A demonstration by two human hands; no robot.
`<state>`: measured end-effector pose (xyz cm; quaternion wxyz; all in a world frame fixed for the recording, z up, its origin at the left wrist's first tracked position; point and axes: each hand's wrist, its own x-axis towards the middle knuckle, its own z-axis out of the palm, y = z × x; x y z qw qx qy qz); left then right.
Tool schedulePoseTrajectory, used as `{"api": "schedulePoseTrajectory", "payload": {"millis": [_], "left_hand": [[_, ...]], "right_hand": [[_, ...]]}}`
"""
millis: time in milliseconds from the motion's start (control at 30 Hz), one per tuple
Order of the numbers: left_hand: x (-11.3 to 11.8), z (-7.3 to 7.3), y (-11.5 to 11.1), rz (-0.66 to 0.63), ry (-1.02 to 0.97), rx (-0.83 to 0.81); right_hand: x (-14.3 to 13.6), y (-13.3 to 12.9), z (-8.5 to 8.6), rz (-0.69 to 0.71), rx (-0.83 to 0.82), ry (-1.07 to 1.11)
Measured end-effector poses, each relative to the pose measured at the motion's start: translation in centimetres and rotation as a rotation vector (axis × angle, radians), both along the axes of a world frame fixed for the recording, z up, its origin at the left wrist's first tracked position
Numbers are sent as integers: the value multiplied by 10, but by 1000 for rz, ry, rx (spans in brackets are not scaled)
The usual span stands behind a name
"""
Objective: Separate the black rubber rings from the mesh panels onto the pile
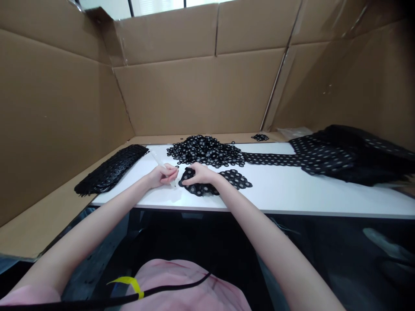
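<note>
Both hands are down at the near edge of the white worktop (292, 190), pretty much side by side. The left hand (163, 176) is curled shut around a thin white stick-like tool (158, 160), which pokes out up and to the left past the knuckles. Can't tell what the tool actually is, it's too small. The right hand (199, 172) has its fingers bent down onto the left end of a small black lace piece (215, 181) with pale round holes, pinching or pressing it, hard to say which. That piece lies flat on the worktop right in front of the person, stretching off to the right of the hand.

Just behind the hands there's a heap of loose black rings (205, 151), close enough that it nearly touches the lace piece. A long lace strip (272, 159) runs from that heap off to the right into a big dark pile of the same fabric (350, 155). A tiny clump of rings (260, 137) sits at the far edge, well apart from everything. On the left, a stack of black trim (112, 168) lies half over the worktop edge.

Cardboard walls (201, 86) box the whole spot in on three sides
</note>
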<state>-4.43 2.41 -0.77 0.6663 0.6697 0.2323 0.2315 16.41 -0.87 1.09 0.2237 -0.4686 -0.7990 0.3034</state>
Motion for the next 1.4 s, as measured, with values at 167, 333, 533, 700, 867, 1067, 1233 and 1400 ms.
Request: {"api": "schedulePoseTrajectory", "payload": {"millis": [167,333,533,700,867,1067,1233,1400], "left_hand": [[-8,3,7,149,-19,117],[-24,14,24,549,253,603],[-52,18,62,590,775,1078],[-63,16,86,536,1025,1099],[-56,18,77,613,1016,1057],[-8,26,22,263,422,618],[25,21,2,150,319,311],[37,30,11,282,151,249]], "right_hand": [[3,3,-6,-36,27,-19],[3,7,-14,-116,63,20],[2,7,-16,-57,108,95],[-1,7,-16,-93,147,122],[-1,13,-18,-148,196,178],[-2,21,-24,-247,307,276],[0,22,-22,-376,492,334],[1,-13,-2,-488,776,514]]}}
